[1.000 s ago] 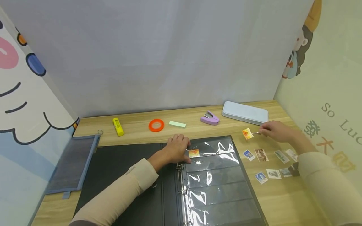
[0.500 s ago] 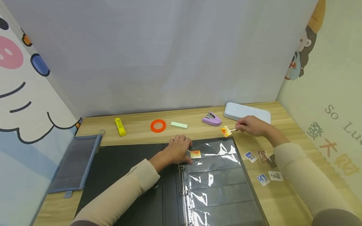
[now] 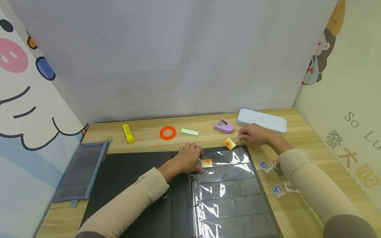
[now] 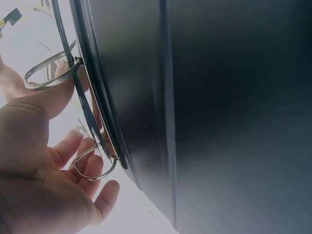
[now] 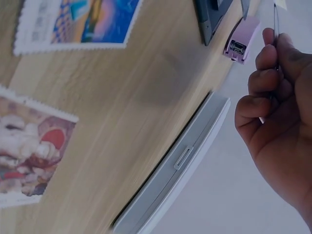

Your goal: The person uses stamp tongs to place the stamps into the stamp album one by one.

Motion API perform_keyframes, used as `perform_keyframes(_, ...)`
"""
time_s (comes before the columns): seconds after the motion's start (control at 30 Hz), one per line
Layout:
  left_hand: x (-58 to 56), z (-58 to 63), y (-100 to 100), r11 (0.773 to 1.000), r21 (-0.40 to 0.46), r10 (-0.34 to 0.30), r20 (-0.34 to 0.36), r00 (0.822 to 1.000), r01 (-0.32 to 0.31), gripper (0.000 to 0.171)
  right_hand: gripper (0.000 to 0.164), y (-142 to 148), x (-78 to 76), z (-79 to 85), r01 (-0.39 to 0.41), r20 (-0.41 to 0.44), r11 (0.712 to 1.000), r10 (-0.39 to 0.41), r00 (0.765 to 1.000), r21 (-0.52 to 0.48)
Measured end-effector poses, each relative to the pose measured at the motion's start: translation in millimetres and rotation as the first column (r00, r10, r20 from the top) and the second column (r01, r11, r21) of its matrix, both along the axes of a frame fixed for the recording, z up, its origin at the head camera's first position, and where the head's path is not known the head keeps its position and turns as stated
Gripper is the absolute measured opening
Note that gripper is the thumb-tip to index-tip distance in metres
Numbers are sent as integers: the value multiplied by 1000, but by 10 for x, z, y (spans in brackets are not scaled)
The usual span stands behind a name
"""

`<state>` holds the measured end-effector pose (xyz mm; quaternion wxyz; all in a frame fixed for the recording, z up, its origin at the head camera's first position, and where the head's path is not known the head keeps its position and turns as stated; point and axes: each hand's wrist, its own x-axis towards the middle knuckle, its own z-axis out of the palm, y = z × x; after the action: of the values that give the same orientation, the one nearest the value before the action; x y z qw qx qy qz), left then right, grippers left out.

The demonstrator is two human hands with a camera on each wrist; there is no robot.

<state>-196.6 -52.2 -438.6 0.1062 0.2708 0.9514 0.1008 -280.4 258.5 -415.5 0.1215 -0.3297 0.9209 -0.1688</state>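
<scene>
My right hand [image 3: 253, 134] pinches a pair of slim metal tweezers [image 5: 276, 29] between thumb and fingers. A yellow-and-orange stamp [image 3: 230, 143] hangs from their tips at the top edge of the black ring binder [image 3: 143, 185]. My left hand [image 3: 187, 158] rests by the rings at the top of the clear pocket page [image 3: 229, 183], fingers relaxed and spread from the thumb. Another orange stamp [image 3: 206, 163] lies in the top pocket close to that thumb. Several stamps [image 3: 278, 190] lie on the table right of the binder, some hidden by my right arm.
Along the back of the table [image 3: 143, 125] are a yellow glue stick [image 3: 128, 133], an orange tape ring [image 3: 168, 133], a pale green strip [image 3: 189, 132], a purple stapler [image 3: 224, 126] and a light blue case [image 3: 262, 120]. A grey mesh pouch [image 3: 80, 172] lies left of the binder.
My right hand has carried the stamp in the tweezers leftward, from over the table to the binder's top edge. My left hand has stayed on the page.
</scene>
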Motion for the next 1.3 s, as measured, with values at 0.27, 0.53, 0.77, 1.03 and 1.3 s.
perform_keyframes(0.27,0,-2,-12,1000,6,-1,0,1000,1,65,15,-77,15,-18,-72,-26,994,74,997,80)
perform_keyframes(0.53,3,-6,-2,1000,-3,4,-2,1000,-4,65,18,-191,71,-28,-182,-119,970,202,972,162)
perform_keyframes(0.77,5,-2,3,1000,-3,5,-3,1000,-5,66,21,-274,99,-53,-249,-151,956,272,950,156)
perform_keyframes(1.03,-2,-20,3,1000,-6,5,-22,1000,-5,66,18,-406,126,-71,-278,-109,947,296,949,159)
perform_keyframes(1.3,-2,-22,-1,1000,-3,-1,-28,1000,1,66,18,-462,123,-100,-288,-100,949,301,948,127)
